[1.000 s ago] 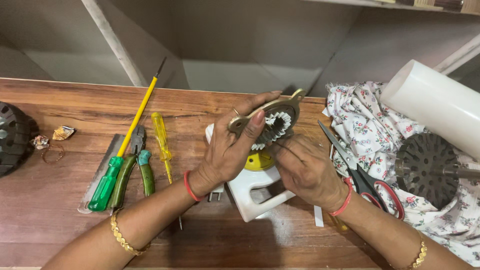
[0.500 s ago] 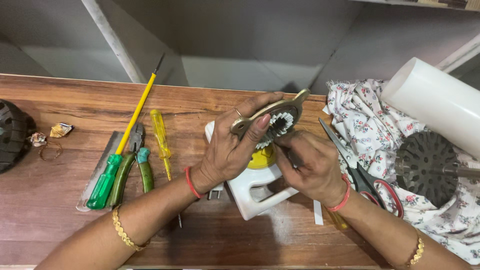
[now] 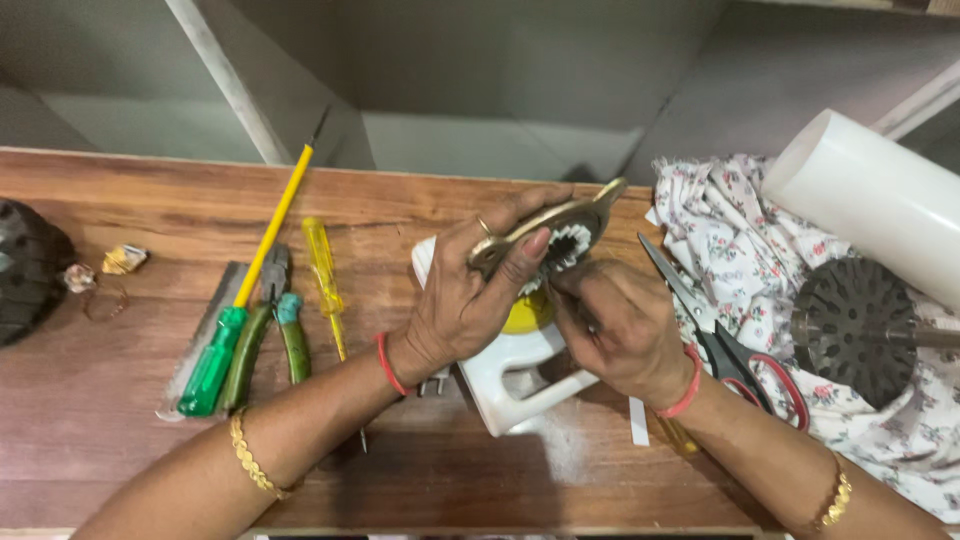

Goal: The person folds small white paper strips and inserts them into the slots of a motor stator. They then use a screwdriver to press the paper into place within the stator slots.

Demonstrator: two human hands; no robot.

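Left hand: fingers closed around a flat brass-coloured metal part, held above the white appliance.
Right hand: fingers curled narrow, pressed against the toothed round piece under the metal part.
Metal part: near table centre, at 1 o'clock from the left hand.
Scissors: at 3 o'clock of the right hand.
Screwdrivers: at 9 o'clock, on the wooden table.

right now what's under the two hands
A white plastic appliance with a handle lies on the wooden table under the left hand and right hand, with something yellow on it. The hands cover most of its top.
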